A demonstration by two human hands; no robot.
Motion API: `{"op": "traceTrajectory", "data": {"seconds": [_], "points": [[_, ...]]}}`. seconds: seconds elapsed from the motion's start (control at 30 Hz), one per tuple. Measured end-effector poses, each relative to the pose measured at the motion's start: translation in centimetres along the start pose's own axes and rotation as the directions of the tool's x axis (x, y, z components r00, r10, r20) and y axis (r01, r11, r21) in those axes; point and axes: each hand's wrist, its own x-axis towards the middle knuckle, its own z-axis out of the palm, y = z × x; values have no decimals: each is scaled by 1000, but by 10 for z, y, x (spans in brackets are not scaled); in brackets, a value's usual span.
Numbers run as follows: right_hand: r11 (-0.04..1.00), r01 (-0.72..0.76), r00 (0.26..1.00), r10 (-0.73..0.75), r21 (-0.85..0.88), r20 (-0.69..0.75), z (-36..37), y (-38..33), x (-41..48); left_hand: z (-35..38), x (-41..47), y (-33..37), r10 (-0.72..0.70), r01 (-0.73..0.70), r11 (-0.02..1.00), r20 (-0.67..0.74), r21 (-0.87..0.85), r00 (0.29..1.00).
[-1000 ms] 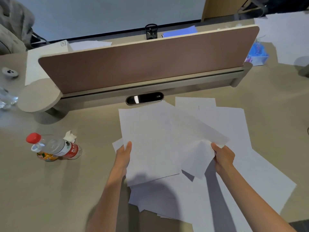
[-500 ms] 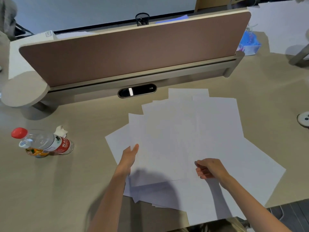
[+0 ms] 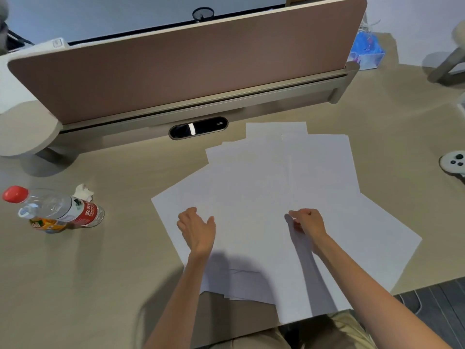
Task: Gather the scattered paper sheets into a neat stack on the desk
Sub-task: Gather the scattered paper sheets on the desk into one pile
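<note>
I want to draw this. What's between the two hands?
In the head view, only white paper sheets lie between the open left hand and the curled right hand.

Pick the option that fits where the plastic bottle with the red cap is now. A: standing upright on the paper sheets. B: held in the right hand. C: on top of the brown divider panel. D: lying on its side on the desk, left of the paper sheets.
D: the bottle lies on its side on the desk, apart from the paper sheets, on their left.
</note>
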Motion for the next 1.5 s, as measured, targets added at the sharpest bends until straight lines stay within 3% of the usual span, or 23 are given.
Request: {"op": "traceTrajectory", "data": {"seconds": [0.33,0.4,0.5,0.63,0.7,0.87,1.0,1.2,1.4,1.5], "points": [[981,-195,969,190,17,157,32,-27,9,8,-10,11,108,-100,993,153,-60,982],[981,-178,971,187,-73,151,38,-23,11,7,-9,10,164,-156,986,199,-56,966],[953,8,995,22,-302,95,34,-24,6,1,-4,5,202,-174,973,195,-151,960],[940,136,991,-133,-313,30,11,-19,10,-14,5,-4,-24,19,987,-28,-160,999],[942,148,987,-160,-302,-15,-2,-19,13,-17,11,-5,-126,125,977,5,-170,992],[956,118,989,-138,-268,-57,-24,-18,21,-18,17,-1,-192,208,956,95,-209,977],[978,43,999,-44,-202,2,-25,-18,24,-17,14,4,-205,222,957,106,-189,973],[983,81,994,-68,-167,80,-21,-18,21,-27,25,4,-212,232,968,183,-93,960],[984,132,978,-109,-121,179,-11,-15,11,-39,39,6,-156,190,980,384,-52,910],[979,156,969,-125,-133,214,0,-10,8,-34,35,11,-114,151,986,383,-66,917]]}}
